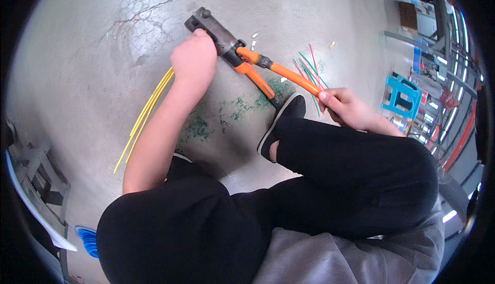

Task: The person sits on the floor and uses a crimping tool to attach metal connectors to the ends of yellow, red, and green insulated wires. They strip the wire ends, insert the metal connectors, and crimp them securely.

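Note:
A large crimping tool (221,36) with a dark metal head and two orange handles lies on the concrete floor. My left hand (194,57) is closed at the tool's head, with yellow wires (147,111) running back from under it along my forearm. My right hand (343,106) grips the end of the upper orange handle (289,75). The lower orange handle (258,83) points toward my black shoe (283,116). I am crouched, knees in black trousers.
Red and green wire pieces (309,67) lie on the floor beyond the handles, with small white scraps (254,36) nearby. A teal plastic stool (401,95) and shelving stand at the right. A blue coil (87,240) and a grey frame (41,181) are at the lower left.

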`<control>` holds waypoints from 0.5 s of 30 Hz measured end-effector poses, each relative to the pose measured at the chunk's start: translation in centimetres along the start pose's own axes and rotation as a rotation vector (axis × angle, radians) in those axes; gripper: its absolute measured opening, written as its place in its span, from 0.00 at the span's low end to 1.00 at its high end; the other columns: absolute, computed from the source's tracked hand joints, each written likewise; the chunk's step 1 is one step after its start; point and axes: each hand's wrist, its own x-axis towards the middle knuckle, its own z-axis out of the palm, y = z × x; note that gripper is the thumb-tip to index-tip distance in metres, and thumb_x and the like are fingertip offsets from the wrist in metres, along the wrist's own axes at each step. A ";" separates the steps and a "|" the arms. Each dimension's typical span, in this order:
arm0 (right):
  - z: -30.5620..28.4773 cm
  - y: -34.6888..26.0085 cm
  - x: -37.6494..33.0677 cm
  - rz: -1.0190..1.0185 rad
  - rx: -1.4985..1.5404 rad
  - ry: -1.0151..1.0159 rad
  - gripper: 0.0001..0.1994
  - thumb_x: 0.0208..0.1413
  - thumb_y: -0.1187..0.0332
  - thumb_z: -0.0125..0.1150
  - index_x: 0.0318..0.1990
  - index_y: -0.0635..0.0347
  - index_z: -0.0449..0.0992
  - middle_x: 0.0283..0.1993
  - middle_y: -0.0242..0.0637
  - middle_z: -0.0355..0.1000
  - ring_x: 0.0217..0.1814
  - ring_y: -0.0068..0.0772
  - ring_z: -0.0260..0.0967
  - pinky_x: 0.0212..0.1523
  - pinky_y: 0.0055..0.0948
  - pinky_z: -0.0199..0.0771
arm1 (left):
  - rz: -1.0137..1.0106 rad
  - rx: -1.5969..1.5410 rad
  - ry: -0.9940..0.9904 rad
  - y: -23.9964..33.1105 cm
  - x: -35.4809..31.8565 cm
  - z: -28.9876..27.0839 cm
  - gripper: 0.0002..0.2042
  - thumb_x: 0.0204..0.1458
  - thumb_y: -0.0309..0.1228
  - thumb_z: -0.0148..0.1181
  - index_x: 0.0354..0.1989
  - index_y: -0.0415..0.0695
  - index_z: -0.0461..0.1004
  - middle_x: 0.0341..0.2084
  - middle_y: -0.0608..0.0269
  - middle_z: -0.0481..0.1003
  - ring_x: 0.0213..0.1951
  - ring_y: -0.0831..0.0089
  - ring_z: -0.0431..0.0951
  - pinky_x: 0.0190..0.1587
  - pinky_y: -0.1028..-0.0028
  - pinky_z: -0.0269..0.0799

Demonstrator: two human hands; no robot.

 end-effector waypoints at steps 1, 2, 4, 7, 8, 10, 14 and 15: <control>0.2 1.6 1.3 -0.082 -0.073 0.039 0.24 0.74 0.49 0.47 0.33 0.59 0.74 0.17 0.22 0.59 0.18 0.16 0.57 0.20 0.24 0.57 | -0.020 -0.001 -0.029 -0.2 0.4 -0.1 0.08 0.61 0.27 0.49 0.40 0.36 0.73 0.30 0.47 0.82 0.34 0.50 0.86 0.36 0.55 0.82; 1.0 3.0 2.4 -0.128 -0.038 0.039 0.23 0.74 0.49 0.48 0.33 0.59 0.74 0.17 0.22 0.59 0.18 0.16 0.57 0.19 0.25 0.57 | -0.030 -0.016 -0.065 0.2 0.6 0.0 0.09 0.61 0.28 0.49 0.40 0.36 0.73 0.30 0.47 0.83 0.35 0.51 0.86 0.37 0.56 0.82; 1.1 4.4 2.3 -0.119 0.043 0.033 0.23 0.74 0.49 0.49 0.33 0.58 0.74 0.17 0.22 0.59 0.18 0.16 0.57 0.19 0.25 0.57 | -0.046 -0.047 -0.059 0.5 0.9 0.1 0.10 0.61 0.28 0.47 0.40 0.35 0.73 0.31 0.42 0.83 0.36 0.46 0.86 0.39 0.51 0.81; 1.2 5.4 2.6 -0.164 0.062 0.054 0.23 0.73 0.49 0.50 0.32 0.57 0.74 0.17 0.21 0.59 0.17 0.15 0.56 0.19 0.25 0.56 | -0.012 0.009 -0.038 0.0 1.0 0.8 0.10 0.61 0.28 0.46 0.40 0.35 0.73 0.30 0.43 0.83 0.35 0.47 0.86 0.38 0.51 0.81; 1.1 5.3 2.4 -0.140 0.071 0.047 0.23 0.73 0.49 0.51 0.32 0.57 0.74 0.17 0.21 0.59 0.18 0.15 0.56 0.19 0.25 0.56 | 0.004 0.025 -0.045 0.0 1.0 1.0 0.10 0.61 0.27 0.47 0.40 0.35 0.73 0.30 0.43 0.83 0.34 0.47 0.86 0.38 0.51 0.81; 1.2 5.5 2.5 -0.184 0.082 0.028 0.23 0.73 0.48 0.51 0.33 0.58 0.75 0.18 0.21 0.59 0.18 0.15 0.57 0.20 0.25 0.55 | 0.020 0.063 -0.061 0.2 1.0 0.4 0.09 0.60 0.27 0.47 0.40 0.35 0.73 0.29 0.42 0.82 0.34 0.47 0.86 0.38 0.51 0.81; 1.5 6.3 3.1 -0.221 0.111 0.012 0.22 0.73 0.50 0.52 0.35 0.59 0.76 0.19 0.22 0.60 0.19 0.15 0.57 0.21 0.25 0.57 | -0.013 0.052 -0.083 0.2 0.9 0.5 0.07 0.58 0.26 0.50 0.41 0.38 0.72 0.31 0.42 0.82 0.37 0.44 0.84 0.40 0.48 0.79; 1.4 6.5 3.3 -0.227 0.125 -0.004 0.21 0.73 0.50 0.52 0.35 0.59 0.76 0.20 0.23 0.61 0.20 0.15 0.58 0.22 0.25 0.58 | -0.022 0.075 -0.101 0.3 0.9 0.4 0.08 0.58 0.26 0.49 0.42 0.38 0.72 0.31 0.43 0.82 0.37 0.44 0.84 0.40 0.48 0.78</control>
